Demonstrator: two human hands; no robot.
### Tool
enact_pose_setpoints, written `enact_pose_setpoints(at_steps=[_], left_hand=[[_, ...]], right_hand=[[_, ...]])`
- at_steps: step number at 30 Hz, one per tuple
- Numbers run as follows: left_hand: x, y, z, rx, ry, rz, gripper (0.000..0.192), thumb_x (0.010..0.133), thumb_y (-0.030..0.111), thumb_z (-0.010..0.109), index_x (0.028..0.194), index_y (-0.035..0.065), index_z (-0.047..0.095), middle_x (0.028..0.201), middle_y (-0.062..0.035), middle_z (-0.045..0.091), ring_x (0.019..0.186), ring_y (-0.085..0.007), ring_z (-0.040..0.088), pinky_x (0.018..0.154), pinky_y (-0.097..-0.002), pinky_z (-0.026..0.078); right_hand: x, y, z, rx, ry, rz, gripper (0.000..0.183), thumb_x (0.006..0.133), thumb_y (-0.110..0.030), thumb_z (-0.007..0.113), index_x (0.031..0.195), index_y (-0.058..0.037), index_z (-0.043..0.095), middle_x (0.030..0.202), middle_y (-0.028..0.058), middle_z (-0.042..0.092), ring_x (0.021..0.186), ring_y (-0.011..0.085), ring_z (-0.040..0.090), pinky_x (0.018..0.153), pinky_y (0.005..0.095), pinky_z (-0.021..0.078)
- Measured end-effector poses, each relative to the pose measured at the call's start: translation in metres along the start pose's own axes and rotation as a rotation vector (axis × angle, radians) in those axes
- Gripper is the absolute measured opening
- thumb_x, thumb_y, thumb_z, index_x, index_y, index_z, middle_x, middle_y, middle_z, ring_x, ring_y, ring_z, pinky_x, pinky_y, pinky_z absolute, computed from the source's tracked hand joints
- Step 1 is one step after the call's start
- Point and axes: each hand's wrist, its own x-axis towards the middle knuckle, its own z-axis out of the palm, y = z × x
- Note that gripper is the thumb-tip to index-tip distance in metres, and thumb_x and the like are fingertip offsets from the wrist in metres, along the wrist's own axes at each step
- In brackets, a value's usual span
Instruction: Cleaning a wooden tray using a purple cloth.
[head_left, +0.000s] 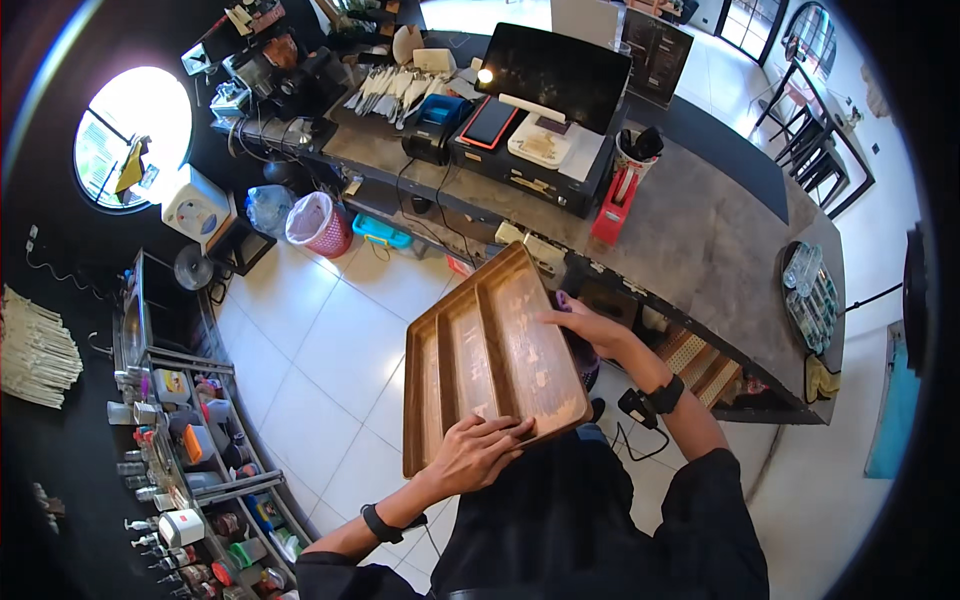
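Observation:
A wooden tray (469, 360) with long dividers is held tilted in front of my body, its worn inside facing up. My left hand (480, 450) lies over its near edge, fingers reaching onto the inside. At the right side, my right hand (589, 322) grips the rim with the thumb over the inner face. Some purple cloth (562, 300) shows at that hand, partly hidden behind the tray. The tray hides part of my right fingers.
A long counter (697, 217) curves ahead, carrying a monitor (555, 75), a cash drawer (525, 169), a red tape dispenser (615, 206) and a tray of glasses (810, 296). A pink bin (321, 225) stands on the floor. Shelves (240, 487) with containers line the left.

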Motion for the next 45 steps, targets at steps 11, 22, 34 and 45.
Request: enact_pose_setpoints(at_steps=[11, 22, 34, 45], left_hand=[[-0.008, -0.003, -0.018, -0.021, 0.088, -0.232, 0.048, 0.072, 0.02, 0.079, 0.114, 0.0068, 0.062, 0.139, -0.0177, 0.048, 0.128, -0.0322, 0.046, 0.098, -0.0419, 0.037], [0.007, -0.086, -0.134, -0.093, 0.545, -0.436, 0.074, 0.087, 0.039, 0.065, 0.14, -0.0011, 0.034, 0.141, -0.0228, 0.043, 0.131, -0.0333, 0.041, 0.108, -0.0426, 0.029], [0.011, -0.109, -0.058, -0.329, 0.511, -0.632, 0.038, 0.102, 0.027, 0.038, 0.112, -0.0053, 0.055, 0.096, -0.012, 0.058, 0.087, -0.0221, 0.052, 0.082, -0.0359, 0.043], [0.049, -0.093, -0.061, -0.687, 0.842, -0.736, 0.066, 0.098, 0.053, 0.039, 0.136, -0.002, 0.038, 0.139, -0.0153, 0.041, 0.125, -0.0267, 0.042, 0.105, -0.0414, 0.035]], right_hand=[[-0.004, -0.007, 0.003, -0.08, 0.132, -0.197, 0.07, 0.072, -0.01, 0.058, 0.139, -0.002, 0.04, 0.113, 0.0076, 0.055, 0.098, 0.0129, 0.049, 0.087, 0.0271, 0.0409], [-0.029, -0.129, -0.002, -0.737, -0.224, -0.552, 0.074, 0.069, -0.008, 0.058, 0.141, -0.0155, 0.043, 0.1, 0.0123, 0.062, 0.082, 0.0187, 0.055, 0.081, 0.0304, 0.0459], [-0.08, -0.113, -0.044, -0.752, -0.115, -0.565, 0.074, 0.082, -0.032, 0.072, 0.144, -0.0118, 0.038, 0.108, 0.0124, 0.064, 0.092, 0.0204, 0.062, 0.087, 0.032, 0.0461], [-0.197, -0.092, -0.16, -0.339, 0.548, -0.606, 0.049, 0.092, -0.029, 0.063, 0.136, -0.0123, 0.049, 0.113, 0.0031, 0.058, 0.1, 0.012, 0.053, 0.09, 0.0281, 0.044]])
